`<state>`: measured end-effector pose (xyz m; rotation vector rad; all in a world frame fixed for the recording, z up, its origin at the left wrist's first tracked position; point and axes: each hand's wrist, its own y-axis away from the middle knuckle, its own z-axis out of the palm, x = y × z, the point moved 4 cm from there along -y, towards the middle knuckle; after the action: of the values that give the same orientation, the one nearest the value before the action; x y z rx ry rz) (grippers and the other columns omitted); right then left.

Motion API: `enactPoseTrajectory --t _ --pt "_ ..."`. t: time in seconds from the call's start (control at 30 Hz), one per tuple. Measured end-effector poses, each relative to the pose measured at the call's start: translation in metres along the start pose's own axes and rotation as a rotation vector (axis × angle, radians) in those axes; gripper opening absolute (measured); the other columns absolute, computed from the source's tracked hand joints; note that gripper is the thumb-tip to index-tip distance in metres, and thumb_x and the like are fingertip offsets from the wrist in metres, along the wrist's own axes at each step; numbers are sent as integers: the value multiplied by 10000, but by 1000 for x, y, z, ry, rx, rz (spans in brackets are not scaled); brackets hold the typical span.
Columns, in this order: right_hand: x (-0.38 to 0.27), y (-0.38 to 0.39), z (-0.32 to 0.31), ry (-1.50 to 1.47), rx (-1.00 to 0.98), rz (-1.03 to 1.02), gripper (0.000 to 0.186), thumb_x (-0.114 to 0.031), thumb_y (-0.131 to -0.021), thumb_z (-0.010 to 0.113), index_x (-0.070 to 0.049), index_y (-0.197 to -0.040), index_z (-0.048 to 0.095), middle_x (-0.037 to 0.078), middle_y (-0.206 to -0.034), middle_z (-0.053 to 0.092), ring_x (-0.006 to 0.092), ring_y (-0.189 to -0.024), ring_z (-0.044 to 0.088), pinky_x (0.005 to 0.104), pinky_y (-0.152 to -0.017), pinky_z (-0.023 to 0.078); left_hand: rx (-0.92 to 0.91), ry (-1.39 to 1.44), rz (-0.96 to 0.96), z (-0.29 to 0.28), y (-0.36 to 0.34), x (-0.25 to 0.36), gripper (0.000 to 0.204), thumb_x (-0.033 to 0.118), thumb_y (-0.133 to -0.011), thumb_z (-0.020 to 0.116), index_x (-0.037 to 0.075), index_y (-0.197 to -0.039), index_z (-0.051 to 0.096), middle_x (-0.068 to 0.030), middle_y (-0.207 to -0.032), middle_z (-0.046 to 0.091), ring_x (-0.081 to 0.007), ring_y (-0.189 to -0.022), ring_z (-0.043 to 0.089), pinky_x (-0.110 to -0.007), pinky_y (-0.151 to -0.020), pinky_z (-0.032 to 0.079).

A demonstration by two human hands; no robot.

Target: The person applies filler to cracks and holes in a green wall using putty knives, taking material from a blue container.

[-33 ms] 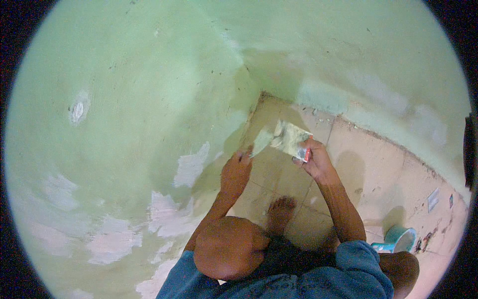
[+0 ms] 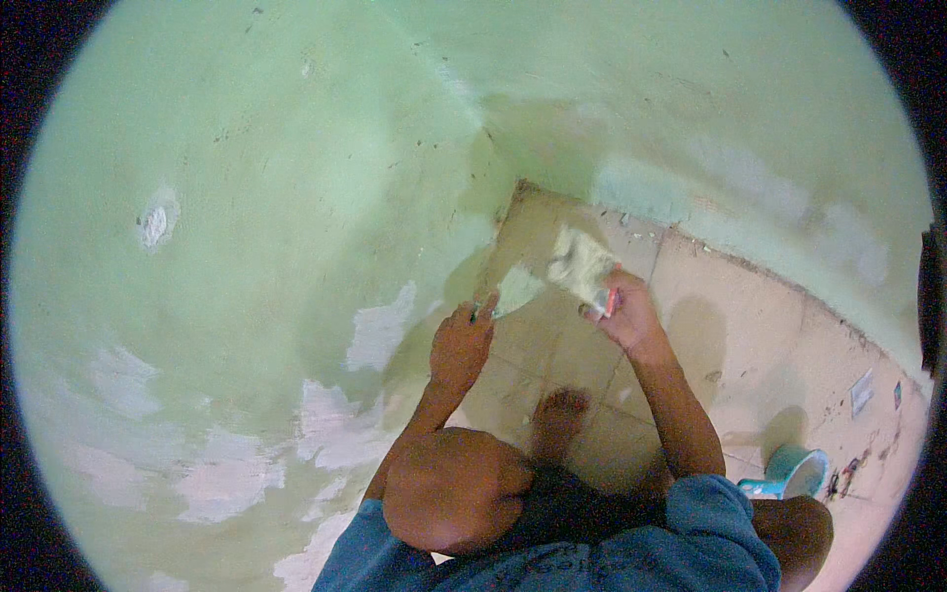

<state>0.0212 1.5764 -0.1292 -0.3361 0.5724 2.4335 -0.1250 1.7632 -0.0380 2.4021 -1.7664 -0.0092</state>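
A putty knife (image 2: pixel 515 291) with a broad pale blade is in my left hand (image 2: pixel 463 343), its fingers closed round the handle end and the blade pointing right. My right hand (image 2: pixel 628 311) grips a flat rectangular piece (image 2: pixel 582 261) by its lower right edge. Pale putty with dark streaks covers much of that piece, and some red shows by my fingers. What kind of thing it is I cannot make out. A small gap lies between the blade and the piece. Both are held above the tiled floor (image 2: pixel 523 340) near the wall corner.
The green wall (image 2: pixel 296 197) on the left carries several whitish patches (image 2: pixel 383 326). Another wall (image 2: pixel 691 118) meets it at the corner, with crumbs along its foot. My bare foot (image 2: pixel 560 407) and knee are below. A turquoise tub (image 2: pixel 804 472) stands at the right by small debris.
The putty-smeared piece has tilted and shifted slightly in my right hand. The putty knife's blade now stands a little farther from it, and my left hand has moved slightly left and down.
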Motion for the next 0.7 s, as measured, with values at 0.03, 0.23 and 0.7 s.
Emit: enactPoseTrajectory --t 0.03,0.23,0.7 --pt "-3 -1 1 -35 11 -39 319 -108 -777 589 -16 -1080 548 83 -946 642 210 -772 631 353 -573 493 -48 1 -25 2 10 -9 377 201 -929 502 86 -1288 487 -176 -951 551 -345 -830 606 -439 -700 505" --pt "-32 -45 55 946 -41 -592 240 -75 -832 591 -20 -1065 610 85 -985 642 184 -854 619 343 -690 499 323 522 -522 -69 109 -80 288 296 -933 525 23 -1005 578 -124 -844 597 -234 -721 585 -374 -599 472" --pt "52 -97 226 1185 -6 -1100 572 55 -757 554 -61 -1315 505 194 -1126 518 370 -1055 476 438 -930 406 1330 703 -366 -237 131 34 461 445 -941 476 -14 -953 521 -132 -734 573 -177 -515 499 -266 -366 361"
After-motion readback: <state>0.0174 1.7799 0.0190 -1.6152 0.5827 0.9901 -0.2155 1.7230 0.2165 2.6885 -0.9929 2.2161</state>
